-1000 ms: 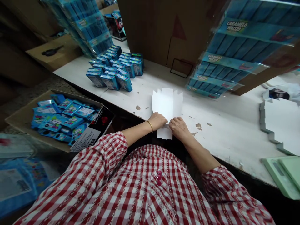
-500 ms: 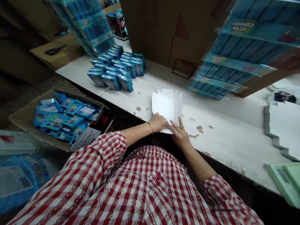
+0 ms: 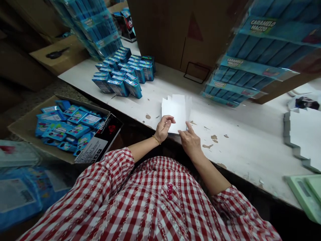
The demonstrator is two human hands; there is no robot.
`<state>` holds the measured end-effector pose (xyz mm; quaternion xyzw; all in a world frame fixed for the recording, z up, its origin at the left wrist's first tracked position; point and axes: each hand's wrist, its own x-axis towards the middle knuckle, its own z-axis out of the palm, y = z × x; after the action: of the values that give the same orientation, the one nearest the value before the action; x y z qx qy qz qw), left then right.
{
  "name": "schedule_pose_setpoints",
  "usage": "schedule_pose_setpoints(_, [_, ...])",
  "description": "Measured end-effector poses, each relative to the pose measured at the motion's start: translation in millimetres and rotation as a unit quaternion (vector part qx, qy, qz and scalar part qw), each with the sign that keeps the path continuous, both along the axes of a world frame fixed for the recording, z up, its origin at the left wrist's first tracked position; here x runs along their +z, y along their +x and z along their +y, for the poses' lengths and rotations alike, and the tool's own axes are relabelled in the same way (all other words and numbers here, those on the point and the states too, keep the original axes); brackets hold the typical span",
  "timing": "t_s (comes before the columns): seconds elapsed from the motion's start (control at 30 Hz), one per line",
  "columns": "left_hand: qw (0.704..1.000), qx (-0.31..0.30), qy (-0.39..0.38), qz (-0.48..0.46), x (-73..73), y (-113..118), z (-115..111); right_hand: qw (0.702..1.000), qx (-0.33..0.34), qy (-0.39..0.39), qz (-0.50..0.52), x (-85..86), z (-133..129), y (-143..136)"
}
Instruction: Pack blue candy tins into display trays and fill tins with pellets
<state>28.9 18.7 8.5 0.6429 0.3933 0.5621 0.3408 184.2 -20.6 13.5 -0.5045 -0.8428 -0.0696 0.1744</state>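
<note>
A white notched cardboard blank (image 3: 175, 108) lies at the table's front edge, its right side strip blurred and raised. My left hand (image 3: 163, 129) is at the blank's near left corner, fingers loosely curved and apart from the thumb, with nothing visible in them. My right hand (image 3: 191, 140) is at the near right corner, thumb at the near edge and index finger along the right side, pinching the card there. The underside of the blank is hidden.
Small blue boxes (image 3: 120, 75) stand in rows at the back left. Below the table's left edge, an open carton (image 3: 100, 147) holds more blue packs. Tall plastic-wrapped blue packs (image 3: 230, 77) stand at the back right. Stacked white blanks (image 3: 306, 134) and a green scale (image 3: 299, 190) are at right.
My left hand has moved slightly left, and its fingers have loosened from the blank's near edge. My right hand has moved to the right corner. The blank's right strip has swung inward.
</note>
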Motion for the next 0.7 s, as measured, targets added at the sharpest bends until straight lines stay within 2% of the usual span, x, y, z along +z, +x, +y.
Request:
schedule_pose_setpoints(0.13, [0.997, 0.024, 0.049, 0.050, -1.6, -3.3, -4.6, 0.999, -0.008, -0.033, -0.025, 2.2, 4.5, -0.8])
schedule_pose_setpoints(0.2, [0.993, 0.077, 0.058, 0.062, -10.0, -8.5, -8.7, 0.999, -0.011, -0.037, -0.020, -0.8, 3.5, -0.2])
schedule_pose_setpoints(0.23, [0.992, 0.111, 0.038, 0.048, -15.6, -11.3, -10.7, 0.999, -0.011, -0.037, -0.015, -2.5, 2.6, -0.1])
schedule_pose_setpoints(0.3, [0.986, 0.157, -0.054, -0.008, -26.7, -15.7, -14.2, 0.999, -0.009, -0.036, -0.006, -4.7, 1.0, -0.3])
schedule_pose_setpoints(0.37, [0.975, 0.150, -0.153, -0.060, -32.9, -17.4, -16.6, 0.999, -0.004, -0.033, -0.002, -5.2, 0.8, -1.3])
schedule_pose_setpoints(0.4, [0.973, 0.133, -0.175, -0.068, -33.2, -17.3, -17.4, 1.000, -0.003, -0.031, -0.002, -4.9, 1.3, -2.0])
schedule_pose_setpoints(0.47, [0.983, 0.096, -0.152, -0.035, -28.4, -16.6, -18.8, 1.000, -0.004, -0.026, -0.009, -3.5, 3.3, -3.3])
schedule_pose_setpoints(0.57, [0.995, 0.054, -0.054, 0.066, -16.1, -17.2, -22.0, 0.999, -0.012, -0.021, -0.028, -1.8, 6.0, -4.3])
schedule_pose_setpoints(0.7, [0.989, 0.042, 0.004, 0.138, -13.0, -21.6, -27.4, 0.999, -0.010, -0.026, -0.035, -2.3, 4.0, -3.9])
